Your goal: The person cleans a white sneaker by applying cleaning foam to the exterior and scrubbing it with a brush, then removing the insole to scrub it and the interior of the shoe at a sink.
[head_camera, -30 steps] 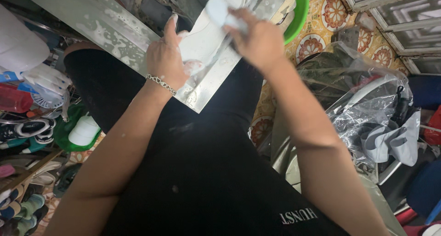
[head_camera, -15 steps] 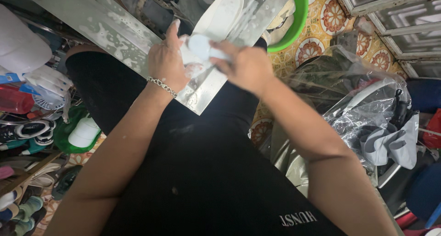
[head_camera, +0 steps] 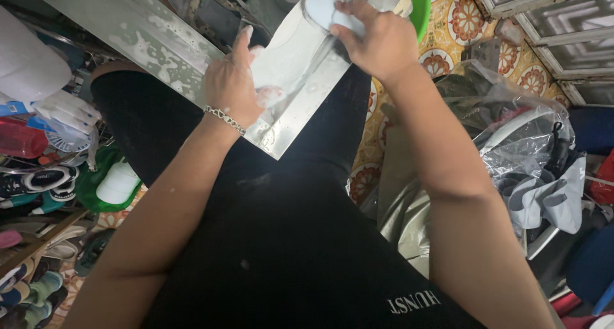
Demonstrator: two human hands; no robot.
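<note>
Shoe racks (head_camera: 32,194): far left, pairs of shoes stacked on shelves beside the seated person's knee.
Green basin with white cap (head_camera: 115,185): on the floor just beside the racks, clear of the work.
Metal tray (head_camera: 160,41): long soapy sheet-metal trough lying across the lap, apparently placed there to catch suds and water.
Left hand (head_camera: 233,86): fingers spread and pressed down on the white shoe (head_camera: 281,66), seemingly pinning it flat against the tray so it does not slide.
White shoe: lies sole-side up in the tray, foamy, between the two hands.
Right hand (head_camera: 377,41): closed around a pale blue brush (head_camera: 323,12), bristles angled down onto the shoe's far end.
Green bowl (head_camera: 420,6): just behind the right hand, close enough to crowd the brush stroke.
Plastic-wrapped bundle (head_camera: 524,150): right, crumpled clear wrap over grey cloth, on patterned tiles.
</note>
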